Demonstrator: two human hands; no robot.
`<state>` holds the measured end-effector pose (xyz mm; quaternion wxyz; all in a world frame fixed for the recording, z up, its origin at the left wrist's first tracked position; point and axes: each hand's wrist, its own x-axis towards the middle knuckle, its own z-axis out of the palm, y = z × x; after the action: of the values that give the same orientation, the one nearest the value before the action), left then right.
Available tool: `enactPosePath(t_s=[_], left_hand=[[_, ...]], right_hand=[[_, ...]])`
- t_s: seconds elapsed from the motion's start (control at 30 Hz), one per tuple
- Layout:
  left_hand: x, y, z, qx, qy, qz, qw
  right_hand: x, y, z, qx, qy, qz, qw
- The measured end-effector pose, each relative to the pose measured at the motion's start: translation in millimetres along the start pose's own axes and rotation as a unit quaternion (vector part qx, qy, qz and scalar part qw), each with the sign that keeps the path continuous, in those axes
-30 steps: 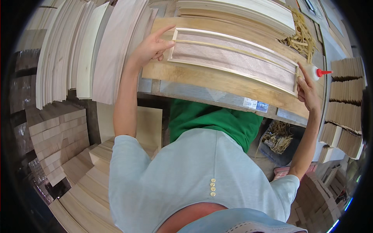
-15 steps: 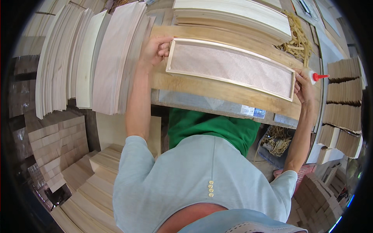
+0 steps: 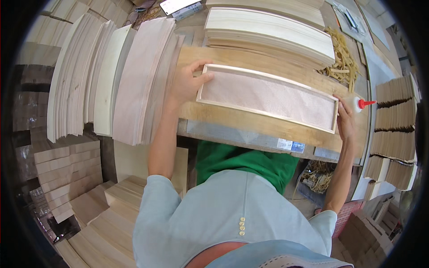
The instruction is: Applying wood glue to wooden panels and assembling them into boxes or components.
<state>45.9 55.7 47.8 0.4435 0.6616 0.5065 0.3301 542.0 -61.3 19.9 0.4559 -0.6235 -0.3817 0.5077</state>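
Here's the shallow wooden tray (image 3: 268, 95), one o'clock over the tabletop (image 3: 192, 111), left hand (image 3: 185, 85) pinching its nine-o'clock end, right hand (image 3: 345, 119) its four-o'clock end; looks light, stiff, thin-rimmed, best gripped by both short ends

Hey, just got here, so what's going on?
A person holds a shallow wooden tray by its ends, left hand on one, right hand on the other. A wooden board lies below; whether they touch is unclear. Beside the right hand is a red-tipped white bottle, and stacked wood lies beyond the tray.
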Motion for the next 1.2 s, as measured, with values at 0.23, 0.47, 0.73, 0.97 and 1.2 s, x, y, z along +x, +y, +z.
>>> enactPosePath(t_s=[0.23,0.47,0.73,0.97,1.2], left_hand=[[-5,5,8,-0.044,0.031,-0.042,0.998],[-16,-2,12,-0.201,0.069,-0.074,0.974],[-32,-31,-15,-0.226,-0.108,-0.130,0.959],[-28,2,-31,-0.171,-0.227,-0.203,0.937],[-53,11,-19,-0.245,-0.172,-0.174,0.938]], right_hand=[[-3,1,14,0.034,0.015,-0.024,0.999],[-15,-7,9,0.017,0.081,-0.018,0.996],[-48,-15,20,-0.101,-0.037,0.216,0.970],[-36,-40,14,-0.163,-0.143,0.266,0.939],[-60,-19,0,-0.013,-0.153,0.249,0.956]])
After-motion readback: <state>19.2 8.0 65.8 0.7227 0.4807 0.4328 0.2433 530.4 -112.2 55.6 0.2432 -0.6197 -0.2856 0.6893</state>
